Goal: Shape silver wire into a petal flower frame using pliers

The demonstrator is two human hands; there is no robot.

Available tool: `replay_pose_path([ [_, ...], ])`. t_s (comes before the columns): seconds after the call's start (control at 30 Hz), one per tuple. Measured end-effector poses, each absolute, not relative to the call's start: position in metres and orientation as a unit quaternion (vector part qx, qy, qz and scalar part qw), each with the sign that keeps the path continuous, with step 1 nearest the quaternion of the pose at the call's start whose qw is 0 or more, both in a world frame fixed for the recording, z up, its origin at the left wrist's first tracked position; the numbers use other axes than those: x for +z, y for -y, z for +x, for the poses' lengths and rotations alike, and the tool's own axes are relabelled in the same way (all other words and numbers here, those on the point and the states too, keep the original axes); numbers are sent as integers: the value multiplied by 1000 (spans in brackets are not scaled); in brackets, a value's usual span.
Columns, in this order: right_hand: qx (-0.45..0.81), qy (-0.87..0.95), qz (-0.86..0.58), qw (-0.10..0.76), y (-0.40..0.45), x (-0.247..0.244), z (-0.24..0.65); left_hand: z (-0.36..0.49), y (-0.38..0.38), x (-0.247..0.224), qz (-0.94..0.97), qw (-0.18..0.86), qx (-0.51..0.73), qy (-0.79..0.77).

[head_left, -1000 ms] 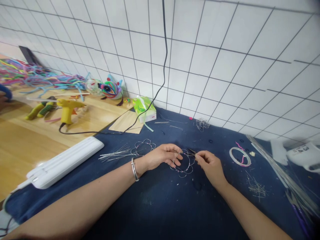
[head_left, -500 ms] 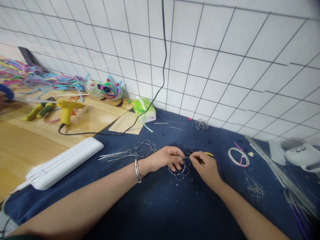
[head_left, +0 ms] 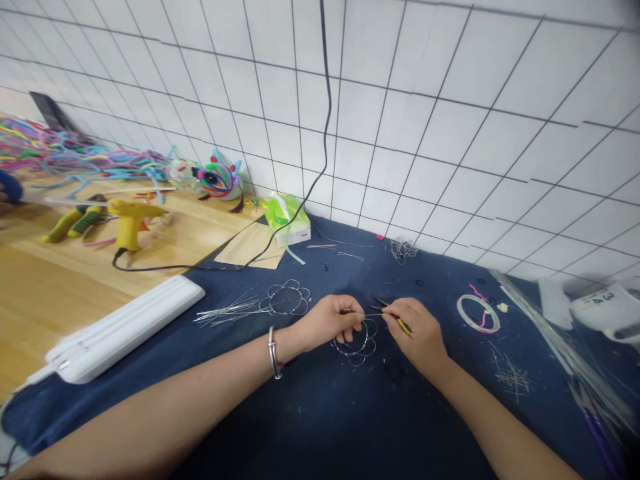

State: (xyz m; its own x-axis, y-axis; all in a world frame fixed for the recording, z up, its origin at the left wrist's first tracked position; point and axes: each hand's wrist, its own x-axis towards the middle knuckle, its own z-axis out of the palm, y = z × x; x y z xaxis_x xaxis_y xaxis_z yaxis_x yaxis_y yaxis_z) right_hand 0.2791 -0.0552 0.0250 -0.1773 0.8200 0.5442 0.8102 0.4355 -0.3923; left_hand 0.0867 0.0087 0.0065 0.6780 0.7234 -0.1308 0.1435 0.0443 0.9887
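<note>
My left hand (head_left: 337, 319) pinches the wire at the top of a flower-shaped wire ring (head_left: 370, 348) with small pink beads, which hangs below its fingers. A straight wire end (head_left: 374, 315) runs from the left fingertips toward my right hand (head_left: 414, 328). My right hand is closed around pliers with yellow handles (head_left: 403, 326), their dark pointed jaws (head_left: 379, 303) sticking out to the left past the fingers. Whether the right fingertips also touch the wire end is hard to see. A second flower-shaped wire ring (head_left: 285, 312) lies left of my hands on the dark cloth.
Straight wires (head_left: 227, 311) lie left, near a white power strip (head_left: 127, 327). A yellow glue gun (head_left: 130, 220) and tissue pack (head_left: 287, 219) are farther back. To the right lie a white ring spool (head_left: 477, 313), wire scraps (head_left: 511, 375), long wires (head_left: 560, 343) and purple-handled scissors (head_left: 595, 423).
My right hand has shifted slightly right and closed over the pliers that lay behind it on the cloth. My left hand keeps its pinch on the wire ring.
</note>
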Motion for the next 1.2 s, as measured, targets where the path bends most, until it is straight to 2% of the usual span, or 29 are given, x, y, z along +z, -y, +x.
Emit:
replay_pose_path([
  [0.23,-163,813,-526,190,61,39,279,87,-9,2,665,612,244,-351],
  [0.37,-157,814,-534,164,62,37,275,88,-6,3,652,622,248,-356],
  [0.5,-115,808,-550,178,61,30,275,89,-2,6,626,647,248,-357],
  [0.73,61,749,-585,305,57,29,274,89,2,12,576,702,262,-326],
  [0.87,255,648,-623,355,55,32,272,90,2,13,562,714,272,-316],
  [1.0,449,538,-591,400,53,27,273,90,2,11,548,726,276,-311],
  [1.2,562,447,-541,437,49,17,272,93,3,10,509,749,285,-315],
])
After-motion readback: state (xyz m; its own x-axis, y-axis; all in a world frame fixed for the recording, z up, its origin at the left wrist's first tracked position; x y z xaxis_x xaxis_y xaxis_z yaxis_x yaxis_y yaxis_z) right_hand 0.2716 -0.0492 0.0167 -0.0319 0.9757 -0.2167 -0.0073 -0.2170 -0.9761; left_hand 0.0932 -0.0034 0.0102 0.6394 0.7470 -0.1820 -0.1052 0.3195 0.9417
